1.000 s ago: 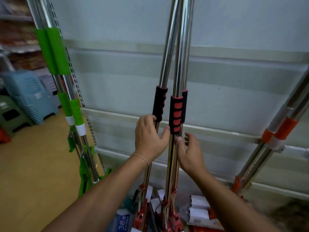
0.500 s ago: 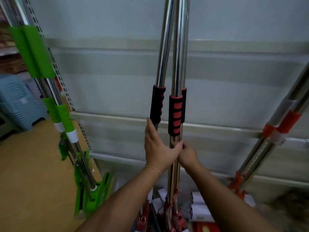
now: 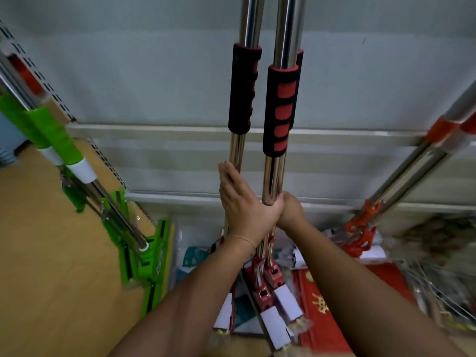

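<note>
Two grips below the foam sleeves [image 3: 280, 109]: left grip [image 3: 243, 207] flat, released, against left mop pole [image 3: 237, 150]; right grip [image 3: 291, 211] grasping right mop pole [image 3: 273, 176].

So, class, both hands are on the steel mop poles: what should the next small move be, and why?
Probably curl the left hand round the left pole. Its fingers lie straight against that pole, below the black-and-red foam grip, while the right hand grips the right pole, so only one pole looks firmly held.
</note>
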The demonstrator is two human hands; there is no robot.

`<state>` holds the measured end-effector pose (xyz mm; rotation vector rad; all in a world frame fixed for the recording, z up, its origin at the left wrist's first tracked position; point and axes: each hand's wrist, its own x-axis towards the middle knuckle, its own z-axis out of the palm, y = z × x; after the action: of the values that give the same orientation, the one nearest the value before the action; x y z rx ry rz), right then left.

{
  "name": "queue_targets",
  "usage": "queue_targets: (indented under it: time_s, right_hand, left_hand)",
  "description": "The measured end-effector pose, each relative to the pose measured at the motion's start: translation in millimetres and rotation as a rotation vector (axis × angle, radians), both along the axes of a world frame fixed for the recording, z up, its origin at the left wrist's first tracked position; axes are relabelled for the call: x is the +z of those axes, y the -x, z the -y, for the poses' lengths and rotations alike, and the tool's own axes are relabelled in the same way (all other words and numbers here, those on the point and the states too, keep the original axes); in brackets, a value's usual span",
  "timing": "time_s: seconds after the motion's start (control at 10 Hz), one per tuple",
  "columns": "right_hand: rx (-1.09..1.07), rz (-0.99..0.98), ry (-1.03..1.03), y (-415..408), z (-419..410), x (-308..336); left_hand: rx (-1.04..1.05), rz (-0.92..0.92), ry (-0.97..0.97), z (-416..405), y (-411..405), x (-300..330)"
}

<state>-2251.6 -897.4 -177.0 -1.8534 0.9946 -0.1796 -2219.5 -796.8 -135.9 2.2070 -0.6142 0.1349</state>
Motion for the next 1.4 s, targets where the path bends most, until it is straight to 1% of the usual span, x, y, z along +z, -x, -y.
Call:
queue_targets:
  time_s: [0.1, 0.2, 0.3, 0.4, 0.5, 0.7, 0.8, 0.9, 1.0, 1.2, 1.3, 1.4]
  right_hand:
    - [-0.043, 0.005, -0.013, 5, -8, -6]
    - [0.033, -0.006, 0.011, 8, -8, -25]
    - [0.082, -0.14, 0.088, 11, -8, -62]
    - [0.062, -0.138, 0.06, 13, -11, -75]
    - [0.048, -0.112, -0.04, 12, -11, -75]
    - [0.07, -0.19, -0.095, 17, -5, -107]
    - [0.054, -0.137, -0.073, 18, -8, -116]
    - [0.032, -0.058, -0.037, 26, -18, -125]
    - [0.024, -0.047, -0.05, 32, -23, -138]
    - [-0.185, -0.016, -0.147, 24, -33, -144]
    - [-0.256, -0.007, -0.172, 23, -39, -151]
    - [-0.232, -0.067, -0.074, 24, -45, -159]
  left_hand:
    - [0.001, -0.014, 0.016, 1, -1, -6]
    - [0.018, -0.015, 0.018, -2, 0, -20]
    - [0.021, -0.071, 0.026, -2, 2, -35]
    - [0.083, -0.228, 0.071, -3, 6, -54]
    - [0.113, -0.333, 0.097, -10, 12, -79]
    - [0.068, -0.382, 0.129, -12, 8, -106]
    - [0.075, -0.378, 0.069, -12, 10, -116]
    - [0.115, -0.384, 0.081, -8, 12, -122]
    - [0.136, -0.382, 0.101, -7, 16, -127]
    - [0.124, -0.356, 0.034, -11, 19, -139]
    - [0.161, -0.429, 0.022, -14, 19, -147]
    - [0.158, -0.4, 0.034, -19, 14, -159]
